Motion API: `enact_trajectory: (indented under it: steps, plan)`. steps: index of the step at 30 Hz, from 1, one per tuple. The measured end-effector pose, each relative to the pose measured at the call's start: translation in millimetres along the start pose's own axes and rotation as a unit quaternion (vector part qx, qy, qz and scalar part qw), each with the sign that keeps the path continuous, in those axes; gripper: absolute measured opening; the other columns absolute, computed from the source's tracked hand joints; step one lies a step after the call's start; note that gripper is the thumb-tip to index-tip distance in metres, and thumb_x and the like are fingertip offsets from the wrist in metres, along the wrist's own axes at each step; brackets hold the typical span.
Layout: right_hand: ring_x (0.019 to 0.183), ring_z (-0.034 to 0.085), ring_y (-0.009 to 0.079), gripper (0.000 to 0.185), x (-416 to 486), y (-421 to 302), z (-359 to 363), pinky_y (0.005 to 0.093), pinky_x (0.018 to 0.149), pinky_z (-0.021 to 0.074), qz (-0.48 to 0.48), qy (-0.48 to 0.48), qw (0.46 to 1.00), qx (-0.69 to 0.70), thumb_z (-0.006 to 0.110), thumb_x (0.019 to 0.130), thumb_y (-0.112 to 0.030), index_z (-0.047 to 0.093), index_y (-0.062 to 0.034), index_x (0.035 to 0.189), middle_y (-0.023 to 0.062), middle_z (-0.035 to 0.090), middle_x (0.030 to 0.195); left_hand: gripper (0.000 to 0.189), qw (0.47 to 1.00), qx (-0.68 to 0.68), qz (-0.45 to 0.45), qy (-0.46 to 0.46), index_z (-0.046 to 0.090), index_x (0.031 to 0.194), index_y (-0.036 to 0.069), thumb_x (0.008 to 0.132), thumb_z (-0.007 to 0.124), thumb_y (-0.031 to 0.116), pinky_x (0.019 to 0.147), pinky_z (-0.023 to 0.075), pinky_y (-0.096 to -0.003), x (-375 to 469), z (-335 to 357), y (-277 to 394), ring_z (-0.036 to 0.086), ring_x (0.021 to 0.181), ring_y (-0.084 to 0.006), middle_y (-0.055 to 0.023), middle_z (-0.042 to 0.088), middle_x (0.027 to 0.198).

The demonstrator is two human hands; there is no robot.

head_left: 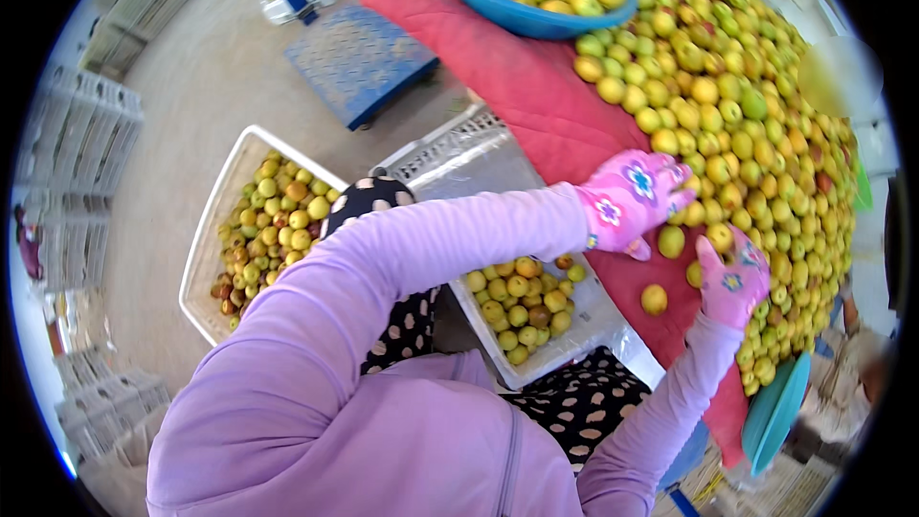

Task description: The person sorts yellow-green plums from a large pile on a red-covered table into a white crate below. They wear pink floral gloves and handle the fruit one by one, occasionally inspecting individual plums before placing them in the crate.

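Observation:
My left hand [632, 202], in a pink flowered glove, lies palm down at the near edge of a large heap of yellow-green jujubes [747, 136]. Its fingers are spread against the fruit, and the thumb sticks out over the red padded cloth [574, 111]. Close by, my right hand [736, 280], gloved alike, has a yellow jujube [720, 237] between thumb and fingers. Two loose jujubes, one greenish [671, 241] and one yellow [653, 299], rest on the cloth by my hands. Before my lap stands a white crate [517, 373] partly filled with jujubes.
A blue basin [535, 18] of jujubes sits on the cloth. Another white crate [190, 280] of fruit stands at my left, near a blue platform scale [359, 61]. Teal basins [775, 413] lean at the heap's right end. Crates [79, 136] are stacked far left; a person [836, 388] is at right.

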State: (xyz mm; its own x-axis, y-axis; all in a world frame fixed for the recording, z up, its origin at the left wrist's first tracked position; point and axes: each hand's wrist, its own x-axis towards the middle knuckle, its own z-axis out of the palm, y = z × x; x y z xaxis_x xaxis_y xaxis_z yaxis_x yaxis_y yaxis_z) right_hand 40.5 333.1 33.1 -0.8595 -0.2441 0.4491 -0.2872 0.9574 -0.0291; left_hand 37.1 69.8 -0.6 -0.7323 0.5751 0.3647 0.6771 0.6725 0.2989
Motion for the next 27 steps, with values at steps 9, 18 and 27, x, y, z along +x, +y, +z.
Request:
enact_trajectory:
  steps: [9,18,27]
  plan:
    - [0.139,0.055,0.0301,0.067,12.6,-223.4,-98.0,0.0412,0.119,0.0396,-0.257,-0.052,0.884,0.387,0.083,0.083,-0.015,0.06,0.002,0.143,0.0193,0.062,0.143,0.102,0.961,-0.241,-0.102,-0.087,0.046,0.157,0.005,0.075,0.089,0.049,0.119,0.0391,-0.0443,2.9,-1.7,-4.2,0.047,0.146,-0.0357,-0.0204,0.047,0.16]
    - [0.11,0.071,0.0281,0.03,-30.7,18.7,1.6,0.0374,0.098,0.0541,0.257,0.104,0.926,0.256,0.063,0.105,-0.019,0.072,-0.0005,0.126,0.018,0.073,0.122,0.102,0.999,-0.022,-0.014,-0.033,0.036,0.163,0.006,0.082,0.085,0.044,0.125,0.0337,-0.044,1.3,-6.2,-6.2,0.041,0.151,-0.0365,-0.022,0.04,0.165]
    - [0.103,0.07,0.029,0.034,-36.7,5.6,36.3,0.0372,0.093,0.0546,0.294,0.064,0.898,0.32,0.059,0.108,-0.027,0.068,-0.0007,0.128,0.0187,0.074,0.116,0.098,0.991,-0.086,-0.071,-0.07,0.043,0.16,0.012,0.079,0.088,0.044,0.119,0.0414,-0.0477,8.9,-10.6,-5.0,0.048,0.146,-0.0378,-0.0164,0.048,0.16]
